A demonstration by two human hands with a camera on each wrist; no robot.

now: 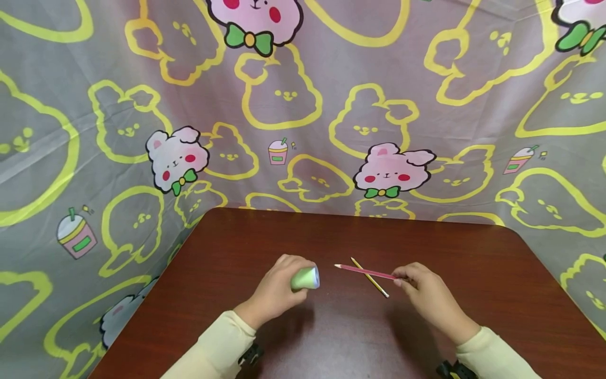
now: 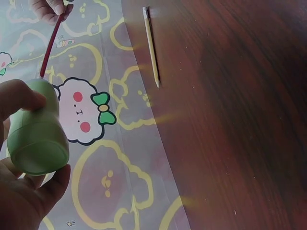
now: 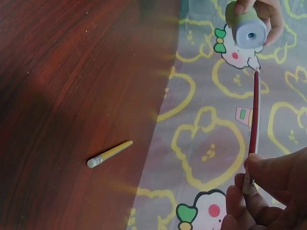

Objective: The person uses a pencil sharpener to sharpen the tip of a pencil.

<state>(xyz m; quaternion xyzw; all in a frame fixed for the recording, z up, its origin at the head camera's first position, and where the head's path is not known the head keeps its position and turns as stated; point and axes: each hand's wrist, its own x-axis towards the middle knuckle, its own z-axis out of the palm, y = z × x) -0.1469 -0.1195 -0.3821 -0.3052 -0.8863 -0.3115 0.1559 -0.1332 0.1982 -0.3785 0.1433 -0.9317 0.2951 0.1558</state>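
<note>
My left hand [image 1: 276, 289] grips a light green pencil sharpener [image 1: 301, 279], held up over the table on its side. In the right wrist view, the sharpener's pale end [image 3: 250, 34] shows a small round hole turned toward the pencil. Fingers and thumb of my right hand [image 1: 431, 295] pinch a red pencil [image 1: 347, 268] near its rear end. Its tip points left at the sharpener, with a short gap between them in the head view. A yellow pencil [image 1: 377, 286] with a white eraser lies on the table, crossed by the red pencil in this view.
The dark reddish-brown wooden table [image 1: 265, 237] has rounded far corners. A grey curtain [image 1: 322, 110] printed with yellow outlines and pink-cheeked bunny heads hangs behind it and along both sides.
</note>
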